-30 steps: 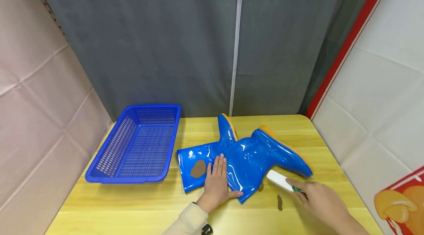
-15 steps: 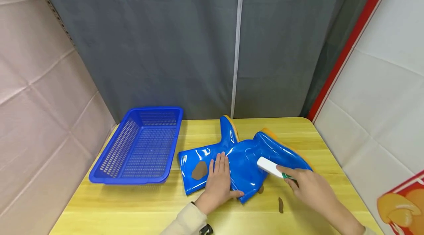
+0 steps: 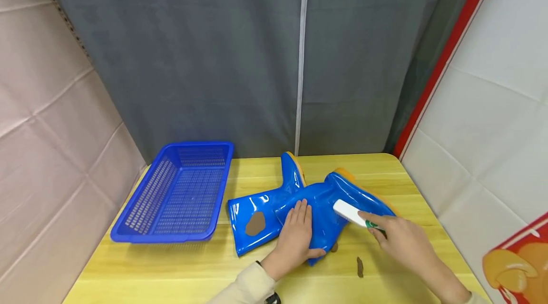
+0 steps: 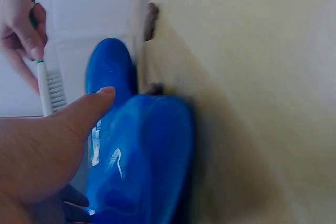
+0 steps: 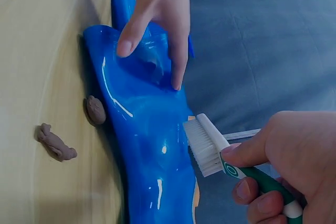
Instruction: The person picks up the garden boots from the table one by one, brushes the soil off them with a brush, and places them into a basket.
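Two glossy blue rubber boots with orange soles lie crossed on the wooden table. The upper boot [image 3: 321, 199] points its toe to the right; the lower boot [image 3: 261, 197] carries a flat brown patch [image 3: 255, 223] on its shaft. My left hand [image 3: 295, 235] rests with straight fingers on the upper boot's shaft, thumb near its opening. My right hand [image 3: 402, 237] grips the green-and-white handle of a scrubbing brush [image 5: 210, 148]. Its white bristles face the upper boot and overlap the ankle in the head view.
A blue plastic basket [image 3: 188, 199] stands at the table's left. Two brown lumps lie in front of the boots: an elongated lump [image 3: 360, 267] and a rounder lump [image 5: 95, 110] beside the upper boot. A grey curtain [image 3: 214, 56] hangs behind the table.
The right hand has brought the brush up and left from beside the upper boot to over its ankle. The left hand has shifted slightly right, onto the upper boot's shaft.
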A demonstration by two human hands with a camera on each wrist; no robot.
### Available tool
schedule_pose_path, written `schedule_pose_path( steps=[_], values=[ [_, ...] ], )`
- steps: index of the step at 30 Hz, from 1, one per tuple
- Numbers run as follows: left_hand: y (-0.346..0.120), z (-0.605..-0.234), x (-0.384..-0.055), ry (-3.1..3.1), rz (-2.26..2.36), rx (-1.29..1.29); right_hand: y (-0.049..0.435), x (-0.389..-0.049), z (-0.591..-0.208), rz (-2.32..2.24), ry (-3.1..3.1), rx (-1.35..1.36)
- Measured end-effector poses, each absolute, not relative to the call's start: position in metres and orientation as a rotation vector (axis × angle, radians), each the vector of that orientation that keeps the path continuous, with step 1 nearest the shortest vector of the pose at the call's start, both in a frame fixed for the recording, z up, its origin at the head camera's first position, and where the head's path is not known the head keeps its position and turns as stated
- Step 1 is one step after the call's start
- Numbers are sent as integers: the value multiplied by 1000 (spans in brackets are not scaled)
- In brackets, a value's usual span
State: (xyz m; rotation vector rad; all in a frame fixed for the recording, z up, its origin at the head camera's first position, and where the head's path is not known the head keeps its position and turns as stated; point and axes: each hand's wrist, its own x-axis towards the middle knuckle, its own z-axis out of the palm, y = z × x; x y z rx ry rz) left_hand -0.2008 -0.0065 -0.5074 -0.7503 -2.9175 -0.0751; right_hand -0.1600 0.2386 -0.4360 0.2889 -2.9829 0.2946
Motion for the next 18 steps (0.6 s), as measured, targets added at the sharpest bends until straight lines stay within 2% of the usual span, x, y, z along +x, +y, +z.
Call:
schedule_pose_path(
  steps=[8,18],
  values=[
    [11,-528,-192,-2921,144,-685,239,-160,-441,343,-3000,260],
    [17,-530,-188,-2704,161,-714,241,-159,-442,367,-3013,239]
  ],
)
